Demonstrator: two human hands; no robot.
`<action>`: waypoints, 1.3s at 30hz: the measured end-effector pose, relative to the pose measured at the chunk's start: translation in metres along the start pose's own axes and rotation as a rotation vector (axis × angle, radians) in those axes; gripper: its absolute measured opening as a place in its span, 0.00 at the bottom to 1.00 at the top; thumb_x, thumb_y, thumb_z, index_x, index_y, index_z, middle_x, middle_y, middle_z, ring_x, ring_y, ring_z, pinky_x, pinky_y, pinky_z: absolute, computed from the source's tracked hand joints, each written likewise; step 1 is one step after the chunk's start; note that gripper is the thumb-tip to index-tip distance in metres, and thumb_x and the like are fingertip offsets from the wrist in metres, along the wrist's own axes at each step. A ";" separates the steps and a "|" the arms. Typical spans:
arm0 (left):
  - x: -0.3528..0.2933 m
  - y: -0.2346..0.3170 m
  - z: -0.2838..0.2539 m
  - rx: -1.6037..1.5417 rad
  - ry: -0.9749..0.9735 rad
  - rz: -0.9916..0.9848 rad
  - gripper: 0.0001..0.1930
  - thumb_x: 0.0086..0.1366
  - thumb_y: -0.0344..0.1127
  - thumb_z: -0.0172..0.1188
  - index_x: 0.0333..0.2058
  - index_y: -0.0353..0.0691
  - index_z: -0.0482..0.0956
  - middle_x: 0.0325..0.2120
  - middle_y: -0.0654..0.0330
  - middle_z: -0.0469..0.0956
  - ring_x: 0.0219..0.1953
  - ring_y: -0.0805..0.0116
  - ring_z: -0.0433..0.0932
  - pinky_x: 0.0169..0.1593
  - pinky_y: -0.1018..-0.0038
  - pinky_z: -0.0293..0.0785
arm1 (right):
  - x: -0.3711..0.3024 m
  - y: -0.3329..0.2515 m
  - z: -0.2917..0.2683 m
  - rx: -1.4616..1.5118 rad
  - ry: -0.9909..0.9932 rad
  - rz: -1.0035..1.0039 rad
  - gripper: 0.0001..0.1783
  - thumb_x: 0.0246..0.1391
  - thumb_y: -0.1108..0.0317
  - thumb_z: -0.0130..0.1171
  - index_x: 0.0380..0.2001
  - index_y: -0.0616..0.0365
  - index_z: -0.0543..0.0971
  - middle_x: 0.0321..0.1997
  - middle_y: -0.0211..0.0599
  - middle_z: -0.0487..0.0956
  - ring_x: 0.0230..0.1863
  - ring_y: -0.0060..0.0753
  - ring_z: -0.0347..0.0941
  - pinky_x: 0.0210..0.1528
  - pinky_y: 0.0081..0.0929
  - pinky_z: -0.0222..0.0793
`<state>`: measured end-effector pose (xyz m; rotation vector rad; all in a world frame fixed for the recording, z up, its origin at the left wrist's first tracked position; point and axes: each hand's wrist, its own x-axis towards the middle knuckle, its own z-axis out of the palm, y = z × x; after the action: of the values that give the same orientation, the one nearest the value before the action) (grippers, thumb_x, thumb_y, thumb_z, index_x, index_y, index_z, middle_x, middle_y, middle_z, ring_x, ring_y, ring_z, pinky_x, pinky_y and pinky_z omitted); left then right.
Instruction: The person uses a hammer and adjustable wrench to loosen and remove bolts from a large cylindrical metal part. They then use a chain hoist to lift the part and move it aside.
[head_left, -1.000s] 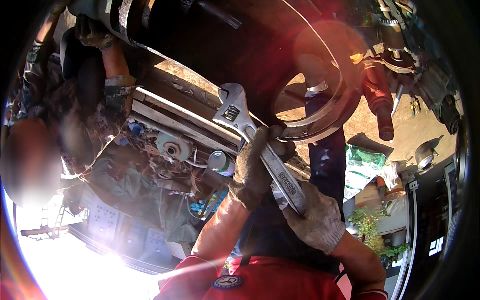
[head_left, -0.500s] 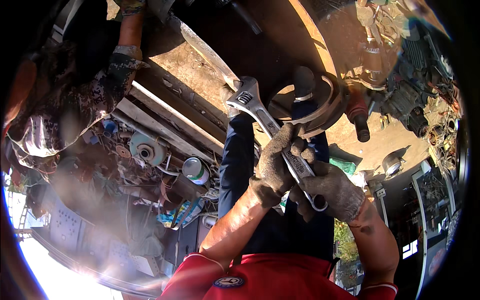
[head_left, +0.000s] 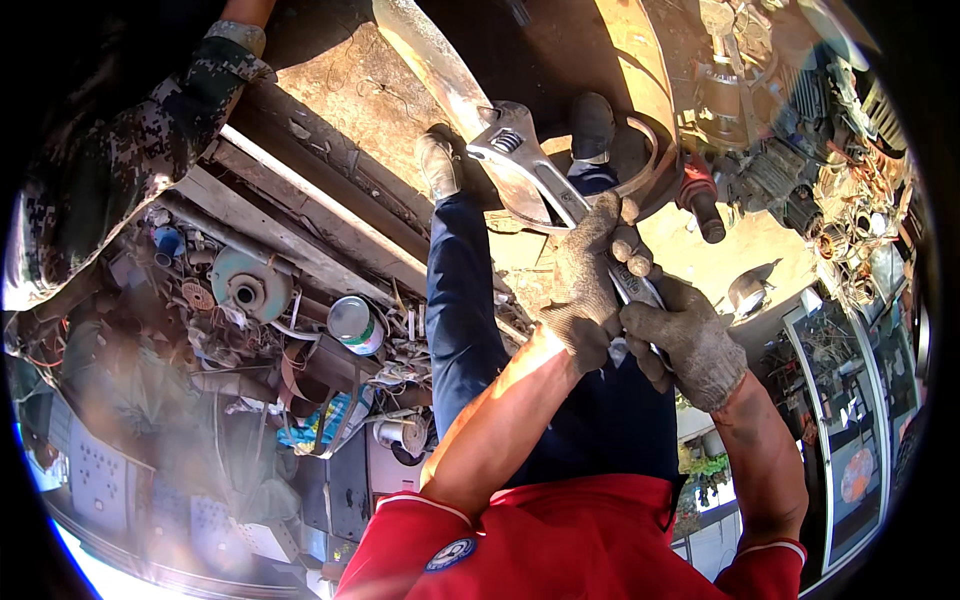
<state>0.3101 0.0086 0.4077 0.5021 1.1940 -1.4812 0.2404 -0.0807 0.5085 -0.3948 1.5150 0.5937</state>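
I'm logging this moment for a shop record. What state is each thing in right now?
Adjustable wrench: held in both hands, head up and away, jaws open, nothing visible between them.
Left hand: gloved, fingers closed around the wrench handle.
Right hand: gloved, closed on the handle's lower end.
Metal ring: lying on the ground behind the wrench head.
Can: lying among the scrap parts, untouched.

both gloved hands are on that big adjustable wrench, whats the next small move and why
Probably lower the wrench head toward the curved metal ring below. The left hand and right hand both grip the handle, and the open jaw seems to hang in the air, though whether it touches anything is unclear.
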 end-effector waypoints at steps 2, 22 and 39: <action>-0.002 -0.005 0.004 0.008 0.036 0.038 0.13 0.75 0.45 0.58 0.39 0.42 0.75 0.18 0.68 0.67 0.22 0.71 0.72 0.29 0.72 0.74 | -0.003 -0.005 -0.010 -0.044 -0.017 0.029 0.15 0.60 0.63 0.62 0.42 0.65 0.77 0.20 0.31 0.74 0.14 0.22 0.68 0.13 0.20 0.60; 0.015 -0.026 0.034 -0.115 0.001 0.077 0.14 0.75 0.48 0.57 0.39 0.44 0.75 0.17 0.62 0.73 0.24 0.60 0.78 0.38 0.60 0.81 | -0.024 -0.040 -0.048 -0.209 -0.153 -0.051 0.13 0.61 0.62 0.63 0.38 0.63 0.76 0.22 0.30 0.74 0.15 0.20 0.68 0.15 0.18 0.60; 0.012 -0.026 0.039 -0.211 -0.058 0.088 0.16 0.75 0.51 0.58 0.38 0.43 0.77 0.19 0.62 0.74 0.23 0.65 0.79 0.27 0.68 0.78 | -0.041 -0.060 -0.029 -0.222 -0.066 0.057 0.13 0.60 0.64 0.61 0.41 0.63 0.79 0.26 0.28 0.76 0.19 0.15 0.69 0.18 0.15 0.64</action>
<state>0.2949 -0.0343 0.4240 0.3605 1.2500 -1.2702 0.2537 -0.1502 0.5415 -0.4985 1.4057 0.8163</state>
